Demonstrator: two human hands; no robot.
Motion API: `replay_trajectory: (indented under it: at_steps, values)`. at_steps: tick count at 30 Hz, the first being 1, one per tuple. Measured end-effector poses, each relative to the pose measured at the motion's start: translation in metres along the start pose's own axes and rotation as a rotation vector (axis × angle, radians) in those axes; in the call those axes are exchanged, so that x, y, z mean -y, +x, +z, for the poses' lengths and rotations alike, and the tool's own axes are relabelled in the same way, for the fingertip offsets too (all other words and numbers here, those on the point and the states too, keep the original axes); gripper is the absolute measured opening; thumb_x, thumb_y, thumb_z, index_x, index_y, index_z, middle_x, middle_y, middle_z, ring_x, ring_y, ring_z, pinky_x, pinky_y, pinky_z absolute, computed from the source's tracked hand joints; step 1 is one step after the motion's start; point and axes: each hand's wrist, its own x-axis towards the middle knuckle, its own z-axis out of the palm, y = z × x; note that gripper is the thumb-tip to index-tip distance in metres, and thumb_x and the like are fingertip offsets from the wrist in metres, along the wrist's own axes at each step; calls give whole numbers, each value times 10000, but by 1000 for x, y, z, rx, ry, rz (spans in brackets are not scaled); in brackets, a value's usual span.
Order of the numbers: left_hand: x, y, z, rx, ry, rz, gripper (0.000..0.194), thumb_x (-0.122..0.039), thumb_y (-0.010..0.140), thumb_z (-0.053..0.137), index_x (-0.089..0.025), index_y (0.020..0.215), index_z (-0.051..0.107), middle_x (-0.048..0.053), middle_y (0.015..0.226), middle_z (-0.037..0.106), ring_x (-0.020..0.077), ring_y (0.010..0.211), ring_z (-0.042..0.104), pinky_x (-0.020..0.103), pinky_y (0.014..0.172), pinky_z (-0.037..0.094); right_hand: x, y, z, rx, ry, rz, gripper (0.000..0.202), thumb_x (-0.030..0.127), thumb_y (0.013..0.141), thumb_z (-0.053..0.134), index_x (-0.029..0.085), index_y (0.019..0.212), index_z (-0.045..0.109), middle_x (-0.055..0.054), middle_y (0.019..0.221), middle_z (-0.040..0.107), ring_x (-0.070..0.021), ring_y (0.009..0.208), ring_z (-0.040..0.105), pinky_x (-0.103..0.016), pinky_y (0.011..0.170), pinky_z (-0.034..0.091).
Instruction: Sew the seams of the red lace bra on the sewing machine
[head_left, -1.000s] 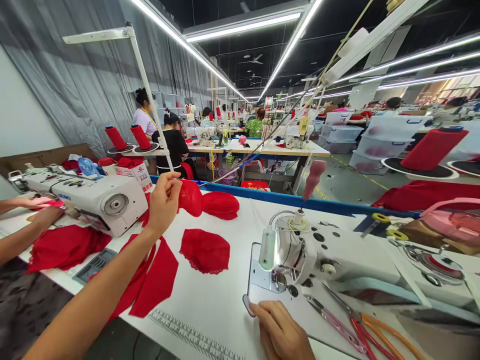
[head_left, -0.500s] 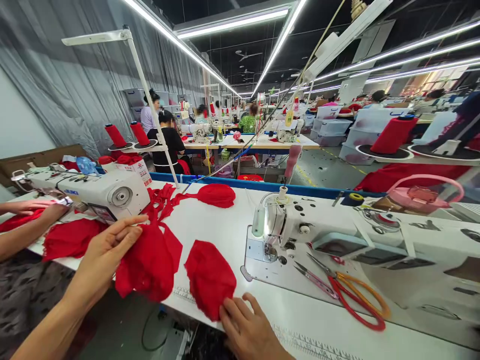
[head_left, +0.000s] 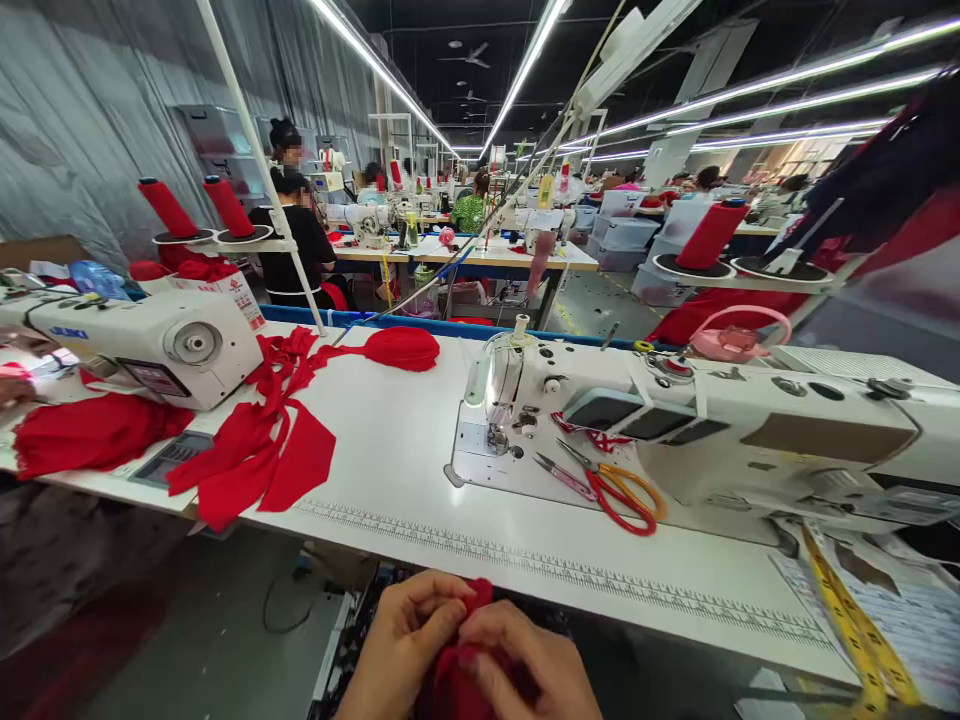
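Both hands are together below the table's front edge, pinching red fabric between them. My left hand grips its upper left side with thumb and fingers. On the other side, my right hand pinches the cloth close to the left fingertips; the lower part of the fabric is partly hidden by the hands. More red fabric pieces lie in a loose heap left of centre on the table. A gathered red piece rests farther back.
A sewing machine stands at right, with orange-and-red scissors and thread snips before it. Another machine is at left, near a co-worker's hand. A yellow tape measure hangs over the right front edge.
My hands have come together below the table edge, bringing red fabric off the table. The view has turned somewhat to the right.
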Motion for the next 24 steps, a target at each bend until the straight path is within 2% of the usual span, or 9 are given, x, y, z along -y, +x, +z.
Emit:
replay_trajectory:
  at_steps: [3, 6, 11, 15, 24]
  values:
    - [13, 4, 2, -4, -8, -6, 371, -504, 772, 791, -151, 850, 708, 26, 809, 653, 133, 748, 551, 216, 686, 411, 4, 1, -7, -136, 87, 84, 160, 269, 999, 487, 259, 955, 641, 4, 873, 691, -139, 776, 661, -198, 713, 515]
    - [20, 6, 2, 17, -8, 14, 338, -476, 796, 778, -159, 889, 706, 33, 853, 669, 144, 786, 564, 229, 718, 425, 0, 1, -7, -185, 94, 86, 157, 297, 991, 515, 254, 977, 666, -17, 917, 693, -159, 837, 658, -219, 763, 506]
    - [26, 11, 3, 29, -10, -11, 335, -462, 796, 777, -151, 905, 719, 56, 882, 702, 165, 824, 598, 247, 747, 440, -11, 0, -4, -272, 124, 267, 193, 390, 931, 605, 225, 843, 651, 3, 757, 663, -154, 683, 606, -228, 665, 476]
    - [23, 14, 5, 7, -6, -49, 374, -492, 780, 776, -139, 894, 728, 60, 842, 707, 162, 781, 601, 241, 706, 441, -14, 3, -4, -270, 135, 334, 231, 410, 914, 600, 218, 788, 627, 20, 700, 629, -142, 630, 559, -230, 604, 432]
    - [-3, 12, 10, 24, 121, -109, 337, -461, 815, 702, -136, 900, 718, 75, 875, 715, 187, 809, 626, 270, 729, 471, -8, 12, -12, -196, 34, 352, 222, 372, 904, 559, 221, 748, 605, 26, 679, 615, -138, 615, 534, -244, 596, 385]
